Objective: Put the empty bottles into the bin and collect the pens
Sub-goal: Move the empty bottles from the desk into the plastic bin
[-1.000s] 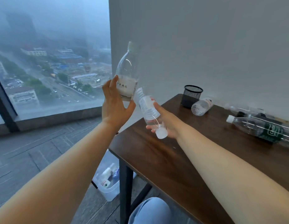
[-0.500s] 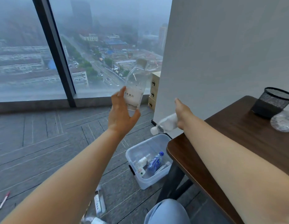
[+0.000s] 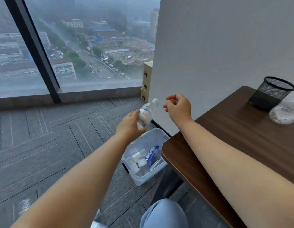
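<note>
While your left hand point(image 3: 129, 124) gripped the bottle point(image 3: 147, 112) round its white label, the cap end pointed up and away past your fingertips toward the wall; it looked empty, though that is only a reading through clear plastic.

- The bin point(image 3: 143, 180) sat on the floor below those fingers and a little nearer you, open-topped; the hold read as a carry over the opening ahead of a drop.
- A blue-labelled bottle point(image 3: 152, 156) and other clear ones already lay inside, toward the near end; the far end, more directly under your fingers, looked freer.
- Your right hand point(image 3: 179, 107) hung just across from the cap, apart from it; fingers loosely curled, nothing in them; probably idle, out of the drop path.

Edges and room:
- The table point(image 3: 241, 137) corner sat below your right wrist and overhung the bin's near right side; a drop from the thumb side of your left hand would likely clear it, one further right might clip the edge.
- The wall stood close beyond your right fingertips; open floor lay off your left knuckles.
- A second bottle point(image 3: 282, 113) lay on its side on the table, well off past your right forearm, touching or just beside a black mesh cup point(image 3: 271, 94); likely next for the bin.
- No pens showed.
</note>
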`<state>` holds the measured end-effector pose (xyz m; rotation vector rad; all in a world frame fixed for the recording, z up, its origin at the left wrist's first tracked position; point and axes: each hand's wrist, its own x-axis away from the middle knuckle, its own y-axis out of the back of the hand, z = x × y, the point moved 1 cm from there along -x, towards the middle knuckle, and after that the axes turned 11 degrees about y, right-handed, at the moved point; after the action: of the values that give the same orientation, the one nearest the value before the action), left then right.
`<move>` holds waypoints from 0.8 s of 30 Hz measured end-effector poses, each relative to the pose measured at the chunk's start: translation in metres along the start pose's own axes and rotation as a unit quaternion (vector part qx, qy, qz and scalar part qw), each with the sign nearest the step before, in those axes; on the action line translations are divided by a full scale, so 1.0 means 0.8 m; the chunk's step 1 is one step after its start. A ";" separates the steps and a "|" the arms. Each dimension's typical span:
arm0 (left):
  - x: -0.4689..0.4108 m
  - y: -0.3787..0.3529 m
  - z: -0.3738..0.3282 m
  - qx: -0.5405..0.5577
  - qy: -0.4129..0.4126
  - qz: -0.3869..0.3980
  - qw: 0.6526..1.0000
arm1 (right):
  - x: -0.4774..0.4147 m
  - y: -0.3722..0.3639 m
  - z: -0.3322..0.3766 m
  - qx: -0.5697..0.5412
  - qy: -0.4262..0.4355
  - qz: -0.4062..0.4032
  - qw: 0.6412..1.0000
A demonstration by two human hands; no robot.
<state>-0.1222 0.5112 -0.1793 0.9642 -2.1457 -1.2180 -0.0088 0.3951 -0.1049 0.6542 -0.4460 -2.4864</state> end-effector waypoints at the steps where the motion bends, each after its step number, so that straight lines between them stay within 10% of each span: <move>1: -0.006 -0.005 -0.006 -0.048 -0.009 0.006 0.999 | -0.001 0.003 0.000 -0.002 0.001 -0.006 1.000; 24: 0.080 0.057 -0.129 0.055 -0.115 -0.156 0.979 | 0.045 0.099 0.016 -0.043 -0.013 -0.035 0.998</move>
<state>-0.1060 0.4231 -0.0849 1.3043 -2.3221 -1.4297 -0.0105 0.3133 -0.0730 0.6142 -0.3278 -2.5668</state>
